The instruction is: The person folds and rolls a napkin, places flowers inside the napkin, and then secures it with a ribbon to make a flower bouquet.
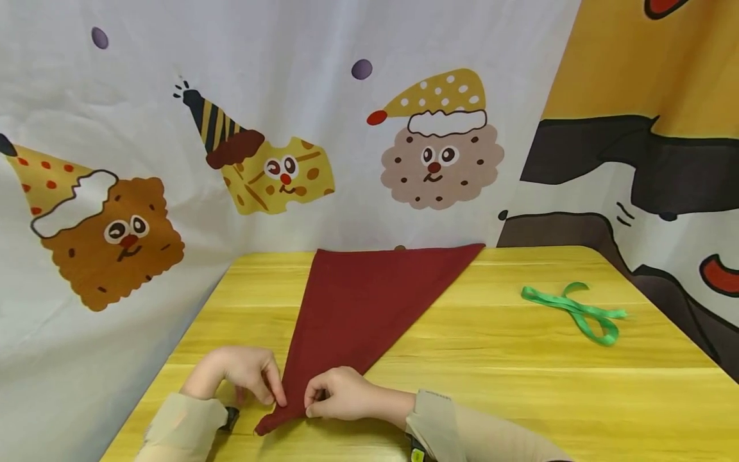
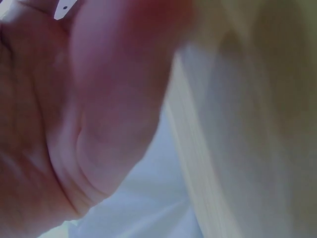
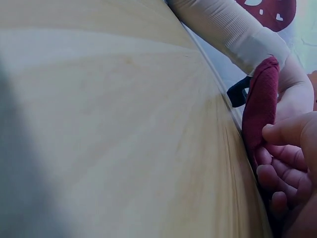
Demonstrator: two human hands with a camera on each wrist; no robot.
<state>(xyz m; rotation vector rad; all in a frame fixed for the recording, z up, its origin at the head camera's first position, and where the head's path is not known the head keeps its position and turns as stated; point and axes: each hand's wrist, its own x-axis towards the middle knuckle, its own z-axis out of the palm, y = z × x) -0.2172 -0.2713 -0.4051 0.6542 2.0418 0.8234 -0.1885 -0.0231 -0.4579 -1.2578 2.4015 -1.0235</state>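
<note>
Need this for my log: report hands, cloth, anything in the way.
Right hand pinches red cloth; left hand at its near end, grip unclear. Cloth spread out beyond, near end bunched. Green ribbon apart at right, not in the way.

I see matt red cloth (image 1: 358, 308) | smooth, glossy wood-grain table (image 1: 491, 346) | satiny green ribbon (image 1: 568, 303) | my matt fabric sleeves (image 1: 491, 427)

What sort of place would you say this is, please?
Probably an indoor spot set up for simple tabletop handwork: a wood-grain table bearing a dark red cloth and a green ribbon, with a cartoon-printed fabric backdrop behind it.
</note>
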